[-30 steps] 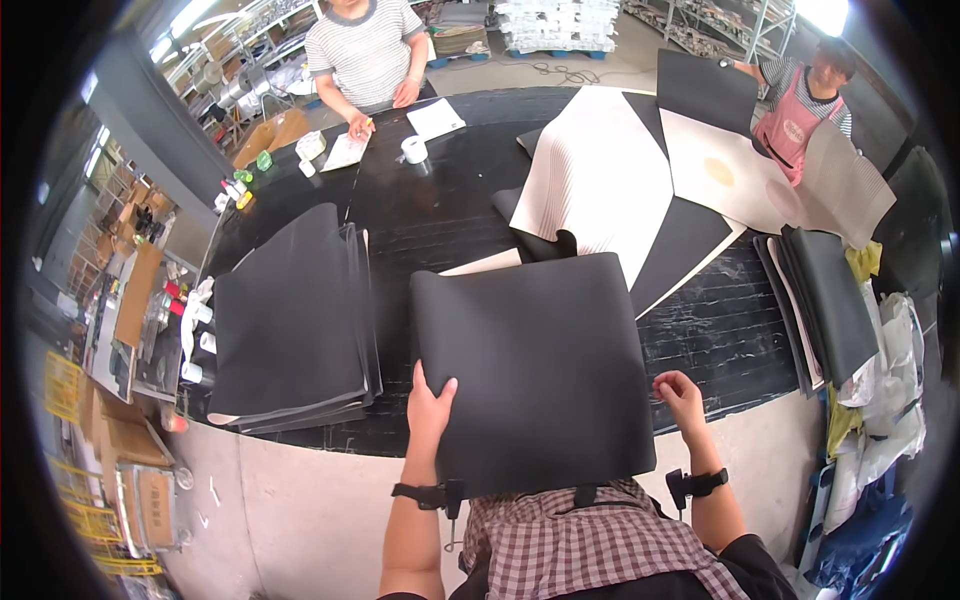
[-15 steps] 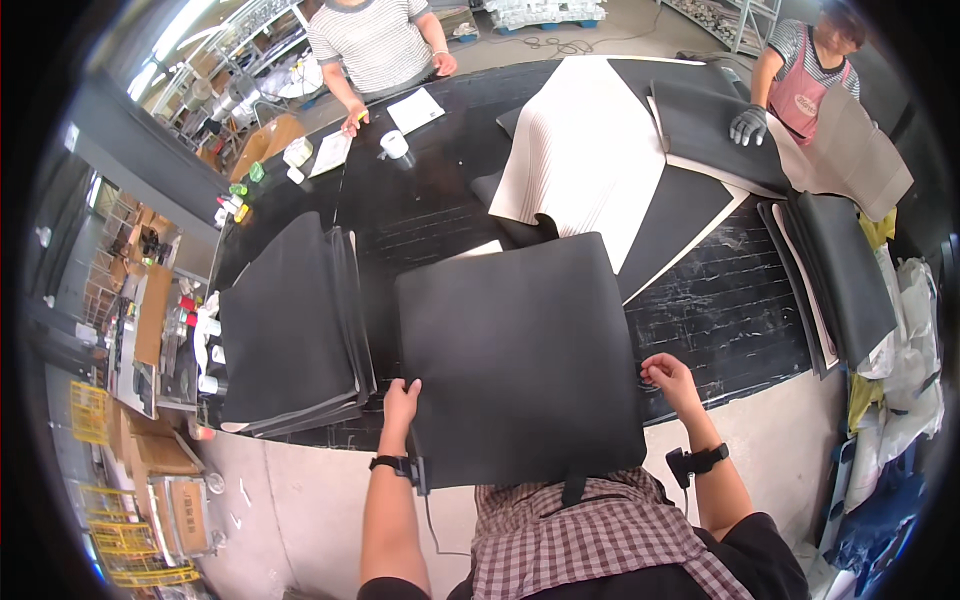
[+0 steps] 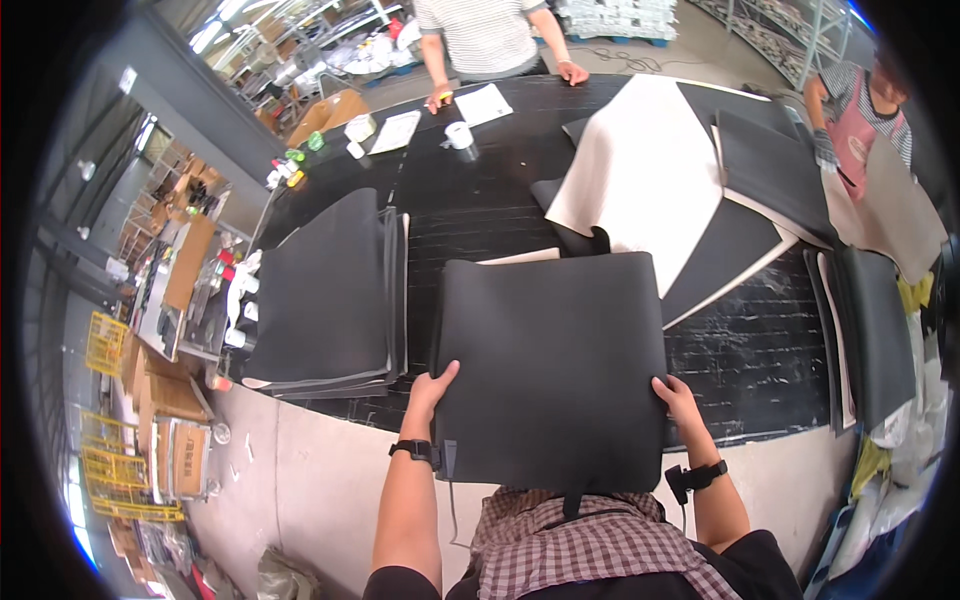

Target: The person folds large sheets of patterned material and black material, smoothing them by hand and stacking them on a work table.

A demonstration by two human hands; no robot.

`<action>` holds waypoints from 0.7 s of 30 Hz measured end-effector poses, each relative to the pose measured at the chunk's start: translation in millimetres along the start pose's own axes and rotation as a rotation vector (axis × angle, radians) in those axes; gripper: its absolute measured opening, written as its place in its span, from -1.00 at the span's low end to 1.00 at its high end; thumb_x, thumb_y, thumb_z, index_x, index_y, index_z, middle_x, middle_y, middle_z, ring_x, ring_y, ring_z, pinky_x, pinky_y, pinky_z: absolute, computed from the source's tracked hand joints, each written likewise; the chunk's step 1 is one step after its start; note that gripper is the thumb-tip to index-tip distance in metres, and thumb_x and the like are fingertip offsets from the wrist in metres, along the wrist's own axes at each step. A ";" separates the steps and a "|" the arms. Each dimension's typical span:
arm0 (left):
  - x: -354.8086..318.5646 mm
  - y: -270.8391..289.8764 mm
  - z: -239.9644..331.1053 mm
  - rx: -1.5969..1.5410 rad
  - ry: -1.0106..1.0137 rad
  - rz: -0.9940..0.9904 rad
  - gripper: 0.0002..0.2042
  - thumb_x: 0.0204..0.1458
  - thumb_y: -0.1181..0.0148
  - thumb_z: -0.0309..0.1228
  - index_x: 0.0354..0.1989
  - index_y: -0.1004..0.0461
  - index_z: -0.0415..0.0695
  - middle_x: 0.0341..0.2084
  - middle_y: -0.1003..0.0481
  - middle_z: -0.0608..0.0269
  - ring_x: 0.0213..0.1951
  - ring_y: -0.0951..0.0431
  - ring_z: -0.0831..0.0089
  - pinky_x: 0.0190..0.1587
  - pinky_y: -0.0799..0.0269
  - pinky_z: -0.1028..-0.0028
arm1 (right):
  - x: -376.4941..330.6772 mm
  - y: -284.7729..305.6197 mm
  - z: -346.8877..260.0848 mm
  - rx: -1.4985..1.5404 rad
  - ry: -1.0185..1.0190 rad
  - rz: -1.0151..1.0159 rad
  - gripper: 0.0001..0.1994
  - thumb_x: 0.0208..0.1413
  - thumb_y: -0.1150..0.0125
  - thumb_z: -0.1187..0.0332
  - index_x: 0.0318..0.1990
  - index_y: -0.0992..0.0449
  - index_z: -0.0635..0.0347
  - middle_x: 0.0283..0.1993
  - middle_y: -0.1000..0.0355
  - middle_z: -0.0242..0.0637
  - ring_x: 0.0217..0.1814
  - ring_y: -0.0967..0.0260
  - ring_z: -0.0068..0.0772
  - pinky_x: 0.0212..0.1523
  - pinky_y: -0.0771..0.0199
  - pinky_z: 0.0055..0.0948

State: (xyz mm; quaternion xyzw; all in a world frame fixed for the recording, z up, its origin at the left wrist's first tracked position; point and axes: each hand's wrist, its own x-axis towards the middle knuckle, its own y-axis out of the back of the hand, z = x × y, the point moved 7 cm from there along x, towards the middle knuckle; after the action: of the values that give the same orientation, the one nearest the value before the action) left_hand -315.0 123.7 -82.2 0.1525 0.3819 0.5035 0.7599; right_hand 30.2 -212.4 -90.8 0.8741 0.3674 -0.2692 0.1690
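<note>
A black leather-like sheet (image 3: 555, 370), roughly square with rounded corners, lies in front of me and hangs past the table's near edge toward my body. My left hand (image 3: 432, 390) grips its left edge, thumb on top and fingers underneath. At the opposite edge my right hand (image 3: 678, 396) pinches the sheet, its fingers partly hidden below. Whether this is one sheet or several layers, I cannot tell. Just beyond it spreads a large pale sheet (image 3: 650, 170) with a dark curled corner.
A stack of black sheets (image 3: 325, 290) lies left on the black table (image 3: 470, 215). More black sheets (image 3: 870, 330) drape over its right edge. A person (image 3: 480, 40) stands across, near papers (image 3: 484, 103) and a white roll (image 3: 458, 135). Another person (image 3: 860, 125) at far right handles a grey-brown sheet (image 3: 895, 210).
My right hand has come in from beside the sheet and taken its right edge. The far-right person's gloved hand has drawn back. The person across now rests a hand on the table.
</note>
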 end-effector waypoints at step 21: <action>-30.7 406.3 122.5 -0.470 -0.446 0.473 -0.56 0.04 -0.09 -0.13 -0.15 -0.41 -0.33 -0.35 -0.49 0.21 -0.33 -0.46 0.52 -0.27 -0.37 0.54 | -104.5 -258.8 -321.1 0.198 0.847 -0.224 -0.71 0.13 0.03 0.30 -0.11 -0.36 0.36 -0.27 -0.38 -0.38 -0.29 -0.28 -0.64 -0.27 -0.27 -0.63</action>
State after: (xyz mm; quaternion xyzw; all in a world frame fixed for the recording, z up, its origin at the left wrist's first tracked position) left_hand -494.8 296.8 262.4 0.1638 0.0368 0.6926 0.7015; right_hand -109.5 62.5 202.3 0.8740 0.4690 0.0620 -0.1110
